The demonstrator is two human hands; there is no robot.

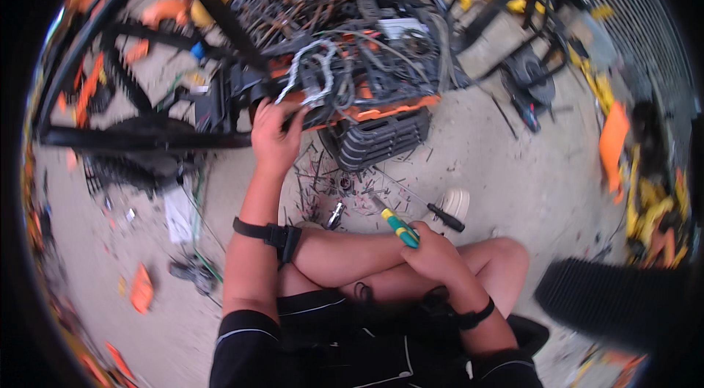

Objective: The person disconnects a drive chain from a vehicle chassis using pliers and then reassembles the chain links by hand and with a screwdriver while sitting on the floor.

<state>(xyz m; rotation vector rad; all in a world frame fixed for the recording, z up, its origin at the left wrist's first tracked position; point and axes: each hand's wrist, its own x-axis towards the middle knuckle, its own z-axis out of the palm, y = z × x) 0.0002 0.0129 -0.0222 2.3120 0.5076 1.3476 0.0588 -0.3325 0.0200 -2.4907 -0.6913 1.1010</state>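
Right grip (pixel 431 250) — green-yellow tool (pixel 398 227) | screwdriver (pixel 446 218) near | frame (pixel 154 138) beside left grip (pixel 275 137)

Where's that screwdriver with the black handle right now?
In the head view, the black-handled screwdriver lies on the floor, right of centre, just to the right of the green-and-yellow-handled tool in the person's right hand.

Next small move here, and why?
I'd probably raise the green-and-yellow tool toward the left hand. The right hand holds it low by the crossed legs, its tip well short of the orange-and-black assembly, where the left hand already is. What the left fingers grip is too blurred to tell.
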